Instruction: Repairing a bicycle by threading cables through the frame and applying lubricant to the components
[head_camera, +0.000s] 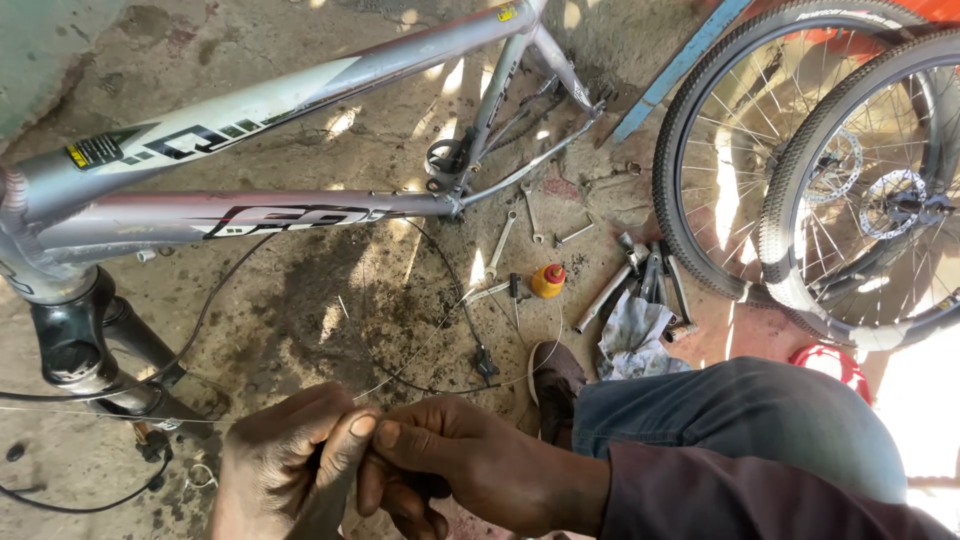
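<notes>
Seemingly light, springy and slick, the thin brake cable (420, 372) runs toward twelve o'clock; left hand (290, 465) and right hand (455, 465) pinch its near end together.

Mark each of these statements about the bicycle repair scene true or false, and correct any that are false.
1. Both hands pinch a thin wire. True: the left hand and right hand meet on the wire.
2. The bicycle frame is bright red. False: it is silver grey.
3. Two wheels lean at the right. True.
4. The small bottle on the ground is blue. False: it is yellow with a red cap.
5. Spanners lie on the ground below the frame. True.
</notes>
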